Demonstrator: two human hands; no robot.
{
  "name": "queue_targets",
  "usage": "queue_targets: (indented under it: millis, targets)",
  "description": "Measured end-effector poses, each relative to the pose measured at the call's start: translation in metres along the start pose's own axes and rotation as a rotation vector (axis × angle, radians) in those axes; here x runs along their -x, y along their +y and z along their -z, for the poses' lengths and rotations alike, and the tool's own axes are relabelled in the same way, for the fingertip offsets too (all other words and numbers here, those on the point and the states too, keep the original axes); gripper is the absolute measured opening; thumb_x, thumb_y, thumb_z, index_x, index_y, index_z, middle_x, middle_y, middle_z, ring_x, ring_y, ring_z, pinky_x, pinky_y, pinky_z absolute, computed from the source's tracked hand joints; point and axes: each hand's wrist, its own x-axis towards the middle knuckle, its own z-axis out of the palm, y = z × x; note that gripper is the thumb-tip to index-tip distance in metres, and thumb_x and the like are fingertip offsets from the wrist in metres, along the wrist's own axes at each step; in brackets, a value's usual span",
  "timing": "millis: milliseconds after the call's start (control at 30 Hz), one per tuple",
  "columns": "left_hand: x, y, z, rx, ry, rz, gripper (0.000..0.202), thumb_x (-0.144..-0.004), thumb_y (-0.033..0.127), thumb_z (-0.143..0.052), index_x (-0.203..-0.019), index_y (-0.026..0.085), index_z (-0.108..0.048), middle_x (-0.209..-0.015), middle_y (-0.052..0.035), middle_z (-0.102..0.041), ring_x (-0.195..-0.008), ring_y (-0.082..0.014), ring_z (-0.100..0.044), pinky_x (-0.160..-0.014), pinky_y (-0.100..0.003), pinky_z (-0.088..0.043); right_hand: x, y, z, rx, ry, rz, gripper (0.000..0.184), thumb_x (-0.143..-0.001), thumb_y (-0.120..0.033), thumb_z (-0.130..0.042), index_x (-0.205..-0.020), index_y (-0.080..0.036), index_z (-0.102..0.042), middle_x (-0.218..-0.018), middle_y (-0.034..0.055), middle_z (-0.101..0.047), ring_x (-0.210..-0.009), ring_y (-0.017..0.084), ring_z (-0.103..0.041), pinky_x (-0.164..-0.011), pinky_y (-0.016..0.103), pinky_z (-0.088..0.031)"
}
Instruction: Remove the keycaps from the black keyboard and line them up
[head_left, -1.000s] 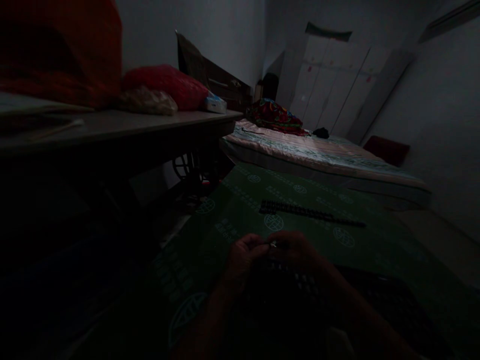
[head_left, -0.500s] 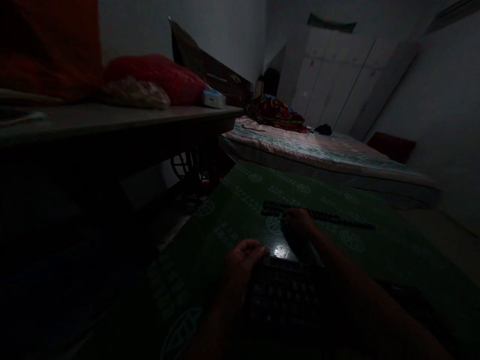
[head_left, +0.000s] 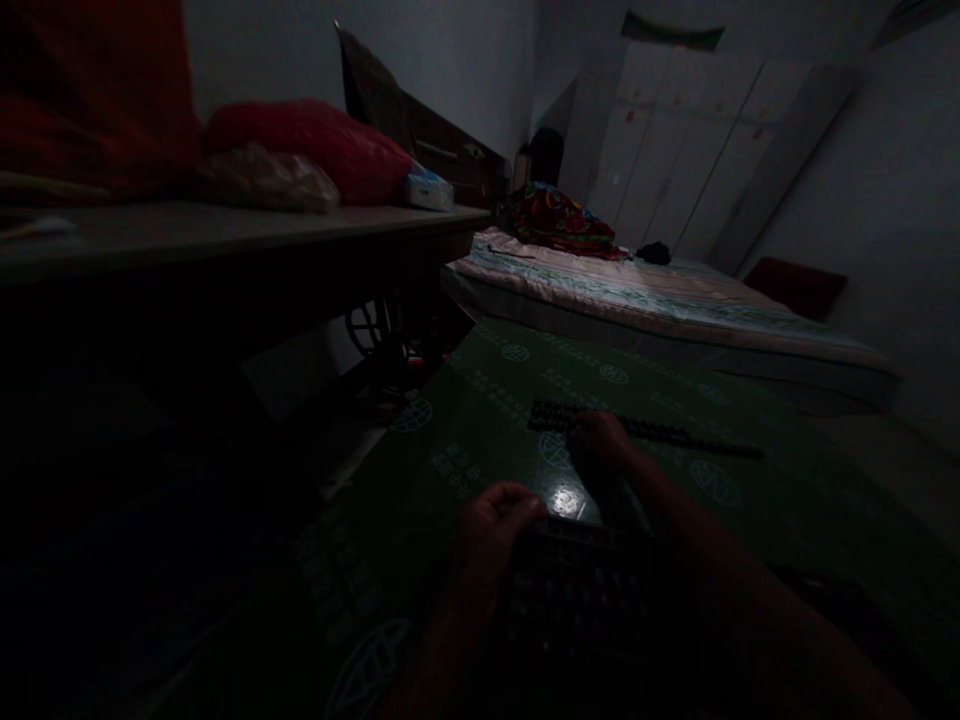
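A dark keyboard lies near me on a green printed board. At its far left corner, my left hand is closed, thumb and fingers on the edge. Beyond it, rows of small black pieces that look like keycaps stretch across the board. My right hand reaches over the keyboard to the near side of these rows, its fingers bent together low over the board. Whatever is between those fingertips is hidden in the dark.
Another dark object lies at the right, partly behind my right forearm. To the left stands a table with a red bag and a small box. A bed is past the board's far edge.
The whole view has shifted slightly. Both hands stay at about the same places, the left on the keyboard corner and the right by the black rows.
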Motion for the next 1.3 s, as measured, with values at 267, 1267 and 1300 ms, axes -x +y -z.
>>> queue_targets:
  millis: [267, 1267, 1300]
  targets:
    - [-0.007, -0.006, 0.006, -0.023, -0.040, 0.009, 0.022, -0.062, 0.031, -0.068, -0.073, 0.015, -0.059, -0.066, -0.0018, -0.067, -0.057, -0.0128, -0.060, -0.053, -0.022, -0.043, 0.003, -0.003, 0.003, 0.014, -0.005, 0.020, 0.025, -0.078, -0.024, -0.053, -0.099, -0.020, -0.067, -0.097, 0.0057, -0.069, -0.088, 0.019, -0.062, -0.071, 0.023, -0.042]
    - [-0.005, 0.000, 0.003, -0.021, -0.031, 0.022, 0.024, -0.057, 0.032, -0.070, -0.071, 0.016, -0.059, -0.065, -0.0012, -0.068, -0.057, -0.0139, -0.061, -0.056, -0.023, -0.045, 0.013, -0.006, 0.014, -0.102, 0.090, 0.005, 0.023, -0.080, -0.031, -0.053, -0.092, -0.020, -0.068, -0.089, 0.0045, -0.069, -0.082, 0.018, -0.062, -0.068, 0.023, -0.042]
    - [-0.005, -0.001, 0.004, -0.031, -0.029, 0.011, 0.024, -0.057, 0.032, -0.070, -0.071, 0.016, -0.059, -0.065, -0.0015, -0.068, -0.058, -0.0144, -0.061, -0.056, -0.023, -0.045, 0.017, -0.007, 0.018, -0.119, 0.113, 0.000, 0.025, -0.082, -0.034, -0.049, -0.091, -0.019, -0.068, -0.085, 0.0048, -0.069, -0.079, 0.017, -0.062, -0.067, 0.023, -0.042]
